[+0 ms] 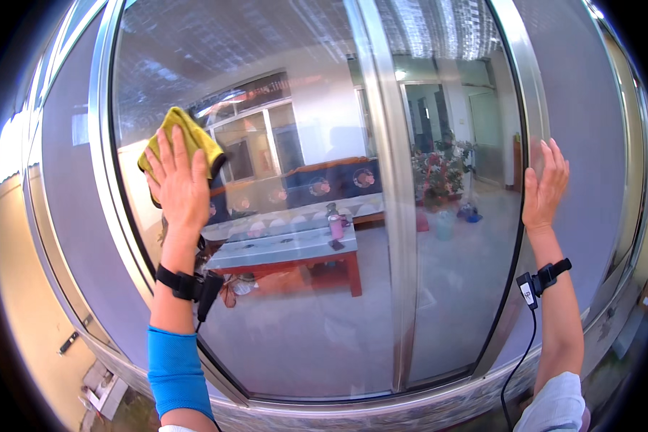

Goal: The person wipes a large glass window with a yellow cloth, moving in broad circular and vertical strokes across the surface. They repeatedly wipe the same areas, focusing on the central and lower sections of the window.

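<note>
My left hand (179,181) lies spread over a yellow cloth (197,132) with dark edging, pressing it flat on the left side of a glass window pane (302,335). The cloth's corners stick out above and to the right of the fingers. On the right, my right hand (545,186) rests against the aluminium window frame (532,92), thumb apart from the fingers and nothing held. Black straps with small devices circle both wrists, and a blue sleeve (178,372) covers my left forearm.
An upright aluminium mullion (397,216) divides the window. Through the glass appear a low table (286,245), a pink bottle (336,227), a long sofa and a plant. A stone-patterned sill (324,418) runs below. A cable (510,372) hangs from my right wrist.
</note>
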`<state>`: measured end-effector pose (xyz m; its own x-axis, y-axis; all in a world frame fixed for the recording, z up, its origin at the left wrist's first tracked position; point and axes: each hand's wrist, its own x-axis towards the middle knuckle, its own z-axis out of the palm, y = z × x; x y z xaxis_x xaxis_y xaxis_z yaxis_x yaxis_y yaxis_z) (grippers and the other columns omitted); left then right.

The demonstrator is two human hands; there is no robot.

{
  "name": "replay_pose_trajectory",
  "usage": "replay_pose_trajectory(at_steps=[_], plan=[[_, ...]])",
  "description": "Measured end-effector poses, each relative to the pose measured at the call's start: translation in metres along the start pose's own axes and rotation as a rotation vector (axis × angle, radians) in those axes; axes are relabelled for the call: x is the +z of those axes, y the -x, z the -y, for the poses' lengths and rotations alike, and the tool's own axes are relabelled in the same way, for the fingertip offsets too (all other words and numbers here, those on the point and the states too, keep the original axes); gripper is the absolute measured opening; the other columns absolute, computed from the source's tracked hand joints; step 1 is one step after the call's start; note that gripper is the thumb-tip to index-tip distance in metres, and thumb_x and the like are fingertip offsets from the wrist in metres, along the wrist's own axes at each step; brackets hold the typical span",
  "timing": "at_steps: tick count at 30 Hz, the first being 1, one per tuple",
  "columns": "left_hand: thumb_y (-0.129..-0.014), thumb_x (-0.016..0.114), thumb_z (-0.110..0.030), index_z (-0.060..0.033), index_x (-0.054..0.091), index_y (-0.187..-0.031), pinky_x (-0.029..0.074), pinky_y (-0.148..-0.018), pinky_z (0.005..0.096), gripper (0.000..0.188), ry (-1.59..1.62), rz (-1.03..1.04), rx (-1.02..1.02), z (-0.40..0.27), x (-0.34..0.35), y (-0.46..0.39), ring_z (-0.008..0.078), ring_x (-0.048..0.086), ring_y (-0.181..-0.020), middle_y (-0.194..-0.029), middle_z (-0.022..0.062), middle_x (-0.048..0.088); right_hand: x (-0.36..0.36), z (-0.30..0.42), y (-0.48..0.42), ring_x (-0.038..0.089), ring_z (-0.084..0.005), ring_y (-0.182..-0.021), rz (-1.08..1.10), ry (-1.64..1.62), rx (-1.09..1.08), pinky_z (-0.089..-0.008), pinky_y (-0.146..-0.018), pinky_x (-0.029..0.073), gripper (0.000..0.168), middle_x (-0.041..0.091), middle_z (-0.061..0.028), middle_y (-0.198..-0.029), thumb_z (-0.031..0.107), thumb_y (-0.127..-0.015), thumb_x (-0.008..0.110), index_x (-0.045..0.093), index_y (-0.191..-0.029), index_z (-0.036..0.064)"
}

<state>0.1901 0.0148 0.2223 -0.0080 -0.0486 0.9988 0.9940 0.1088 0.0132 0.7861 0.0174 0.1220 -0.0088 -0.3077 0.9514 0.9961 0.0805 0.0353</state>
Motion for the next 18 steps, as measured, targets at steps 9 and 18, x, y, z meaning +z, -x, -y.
replay_pose_trajectory(at_steps=[9, 18], plan=[[-0.103, 0.032, -0.053, -0.0228, 0.027, -0.159, 0.004, -0.121, 0.0588, 0.064, 0.085, -0.041, 0.307, -0.234, -0.015, -0.021, 0.0386, 0.006, -0.153, -0.167, 0.0063, 0.016, -0.002, 0.000, 0.001, 0.037, -0.0335, -0.139, -0.031, -0.077, 0.025, -0.0552, -0.117, 0.018, 0.053, 0.043, -0.0160, -0.148, 0.044, -0.103, 0.041, 0.045, -0.143, 0.009], [-0.099, 0.041, -0.054, -0.0217, 0.035, -0.156, 0.001, -0.119, 0.0651, 0.065, 0.392, 0.009, 0.553, -0.448, 0.000, -0.035, 0.0405, 0.010, -0.152, -0.165, 0.0079, 0.023, 0.003, -0.006, 0.018, 0.035, -0.0354, -0.140, -0.040, -0.212, 0.080, -0.0567, -0.118, 0.016, 0.056, 0.040, -0.0204, -0.148, 0.044, -0.105, 0.036, 0.041, -0.143, 0.003]])
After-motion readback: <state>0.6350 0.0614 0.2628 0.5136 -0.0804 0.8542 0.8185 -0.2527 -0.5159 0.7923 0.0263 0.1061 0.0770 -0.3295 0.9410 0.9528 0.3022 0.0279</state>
